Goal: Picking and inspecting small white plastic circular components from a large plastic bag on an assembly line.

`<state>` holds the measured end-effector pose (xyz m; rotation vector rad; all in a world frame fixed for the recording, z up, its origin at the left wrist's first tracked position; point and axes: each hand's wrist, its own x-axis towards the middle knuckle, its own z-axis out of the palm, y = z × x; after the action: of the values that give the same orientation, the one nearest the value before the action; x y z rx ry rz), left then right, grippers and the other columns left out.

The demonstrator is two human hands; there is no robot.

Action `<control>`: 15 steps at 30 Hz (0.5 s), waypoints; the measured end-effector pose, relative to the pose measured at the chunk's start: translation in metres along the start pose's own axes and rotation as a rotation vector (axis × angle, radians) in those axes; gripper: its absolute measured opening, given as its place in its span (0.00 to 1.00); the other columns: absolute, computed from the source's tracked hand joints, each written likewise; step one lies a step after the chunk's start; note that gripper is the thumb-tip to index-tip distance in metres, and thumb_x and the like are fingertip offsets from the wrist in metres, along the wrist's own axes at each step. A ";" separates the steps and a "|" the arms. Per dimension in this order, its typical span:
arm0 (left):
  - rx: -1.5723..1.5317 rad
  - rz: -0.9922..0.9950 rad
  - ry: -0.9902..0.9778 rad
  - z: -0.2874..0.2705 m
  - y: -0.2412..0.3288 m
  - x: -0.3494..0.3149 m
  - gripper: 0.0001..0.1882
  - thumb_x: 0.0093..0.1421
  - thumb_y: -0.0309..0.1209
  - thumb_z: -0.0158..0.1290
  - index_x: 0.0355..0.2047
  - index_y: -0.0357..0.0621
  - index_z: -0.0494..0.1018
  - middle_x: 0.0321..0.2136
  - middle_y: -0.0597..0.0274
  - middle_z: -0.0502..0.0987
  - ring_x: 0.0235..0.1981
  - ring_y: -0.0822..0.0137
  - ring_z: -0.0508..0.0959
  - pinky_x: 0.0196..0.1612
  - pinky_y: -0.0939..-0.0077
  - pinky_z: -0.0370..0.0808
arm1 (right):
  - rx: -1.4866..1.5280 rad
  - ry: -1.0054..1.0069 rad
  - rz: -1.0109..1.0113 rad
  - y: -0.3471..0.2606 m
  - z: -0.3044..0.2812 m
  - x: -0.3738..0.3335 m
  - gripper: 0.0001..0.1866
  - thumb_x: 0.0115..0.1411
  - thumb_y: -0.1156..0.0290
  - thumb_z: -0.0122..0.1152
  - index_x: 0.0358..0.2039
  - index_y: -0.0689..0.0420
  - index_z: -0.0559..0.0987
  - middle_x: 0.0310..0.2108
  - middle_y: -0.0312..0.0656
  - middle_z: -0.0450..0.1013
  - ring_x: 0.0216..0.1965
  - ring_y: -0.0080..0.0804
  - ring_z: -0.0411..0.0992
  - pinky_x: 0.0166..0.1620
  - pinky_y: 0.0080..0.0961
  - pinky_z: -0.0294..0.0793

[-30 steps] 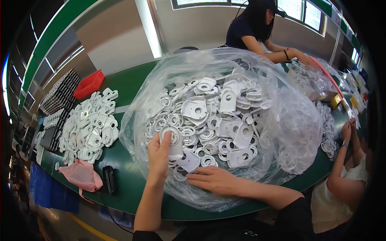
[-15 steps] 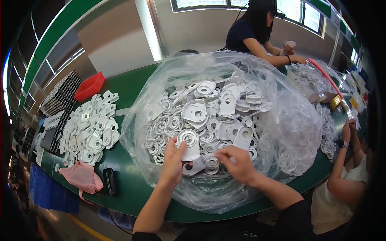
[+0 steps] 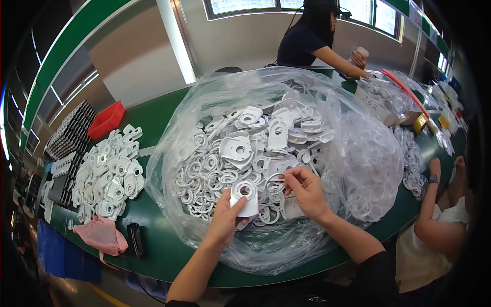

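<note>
My left hand [image 3: 223, 219] is closed on a white plastic plate [image 3: 249, 206] with a rounded end and a round hole, held tilted up over a heap of similar parts. Just to its right, my right hand [image 3: 306, 194] pinches a thin white ring [image 3: 267, 186] between thumb and fingers. The ring and the plate are apart. Below both hands spreads a large clear plastic bag [image 3: 169, 148], opened wide, with many white plates [image 3: 236, 147] and loose rings [image 3: 197, 167] heaped inside.
Left on the green table [image 3: 163, 250] lie a pile of white parts [image 3: 110, 174], stacked dark trays [image 3: 71, 130], a red bin [image 3: 106, 120], a pink pouch [image 3: 101, 235] and a black case [image 3: 135, 239]. One co-worker [image 3: 307, 43] is across, another [image 3: 434, 225] at right, beside bagged parts [image 3: 381, 100].
My right hand has risen slightly and now shows a ring pinched in its fingers. The left hand's plate has shifted a little right and down, and its hole looks more open. The view has turned slightly.
</note>
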<state>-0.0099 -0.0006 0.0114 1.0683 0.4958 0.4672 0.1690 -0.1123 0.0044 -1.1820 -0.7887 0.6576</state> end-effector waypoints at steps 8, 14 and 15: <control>-0.055 -0.200 -0.230 0.005 0.003 -0.005 0.24 0.55 0.24 0.46 0.53 0.38 0.59 0.42 0.52 0.75 0.35 0.67 0.79 0.21 0.89 0.68 | -0.424 -0.055 -0.427 -0.021 0.007 -0.009 0.12 0.56 0.81 0.56 0.42 0.60 0.76 0.32 0.40 0.73 0.32 0.26 0.72 0.36 0.19 0.72; -0.273 -0.317 -0.318 -0.008 0.001 0.001 0.23 0.58 0.28 0.45 0.54 0.36 0.58 0.41 0.51 0.74 0.31 0.68 0.78 0.19 0.91 0.66 | -0.657 -0.300 -0.647 -0.010 -0.004 -0.005 0.17 0.47 0.85 0.57 0.39 0.58 0.77 0.35 0.42 0.73 0.36 0.37 0.73 0.38 0.24 0.73; -0.446 -0.375 -0.384 -0.013 -0.001 0.003 0.24 0.59 0.29 0.44 0.55 0.35 0.57 0.41 0.51 0.74 0.30 0.68 0.78 0.18 0.91 0.65 | -0.668 -0.367 -0.720 -0.008 -0.004 -0.004 0.18 0.45 0.86 0.57 0.38 0.58 0.77 0.35 0.42 0.73 0.37 0.38 0.73 0.39 0.26 0.74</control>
<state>-0.0151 0.0100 0.0044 0.5924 0.2239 0.0284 0.1704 -0.1199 0.0108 -1.2493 -1.7278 -0.0179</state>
